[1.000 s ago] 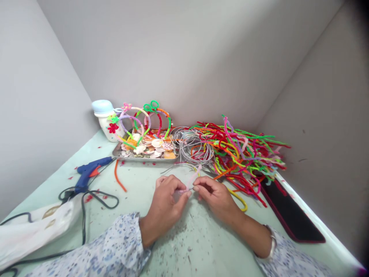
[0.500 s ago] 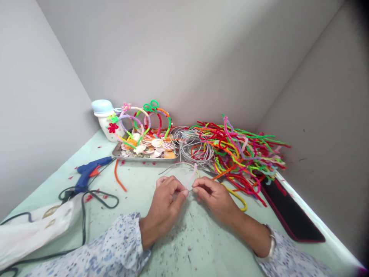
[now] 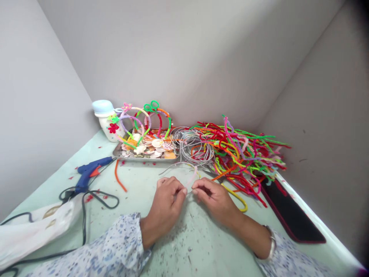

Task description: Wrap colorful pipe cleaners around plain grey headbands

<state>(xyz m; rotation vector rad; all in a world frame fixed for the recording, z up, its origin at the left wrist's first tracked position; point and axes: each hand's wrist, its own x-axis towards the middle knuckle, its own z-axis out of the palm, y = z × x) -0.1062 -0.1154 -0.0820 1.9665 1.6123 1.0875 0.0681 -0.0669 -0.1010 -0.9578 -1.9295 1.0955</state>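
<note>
Fingers (image 3: pixel 181 195) of left hand (image 3: pixel 165 204) and right hand (image 3: pixel 215 200) pinch a thin wire (image 3: pixel 189 192) above the tabletop (image 3: pixel 201 250); a pale pink pipe cleaner (image 3: pixel 193 177) rises beyond their tips. It is probably light, soft and bendable, best held near the wire.

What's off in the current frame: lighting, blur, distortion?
Head view: light looks diffuse, with diagonal light-to-dark shading on the back wall; head view: top-right corner falls to black; head view: thin strand between the hands barely resolves, and the pale pink strip looks soft; head view: apparent wide-angle stretch near the edges.
</note>
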